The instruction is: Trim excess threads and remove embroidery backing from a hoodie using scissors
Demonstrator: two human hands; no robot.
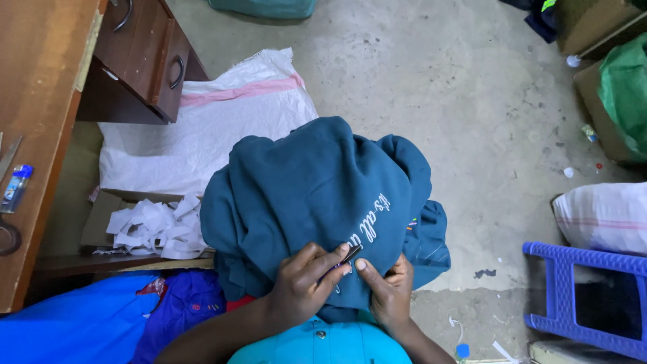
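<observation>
Currently we pinch a small dark metal blade [350, 254] in our left hand [303, 283], tip angled up-right into the bundled teal fleece sweatshirt [310, 189], right hand [389, 291] gripping fabric just beside it.

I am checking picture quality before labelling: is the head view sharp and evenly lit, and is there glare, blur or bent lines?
Head view: soft, even light with weak shadows and no strong glare; the dark teal fleece garment, the left hand and the right hand are sharp; the brown wooden desk and blue plastic stool lean outward at the edges, a wide-lens distortion.
</observation>
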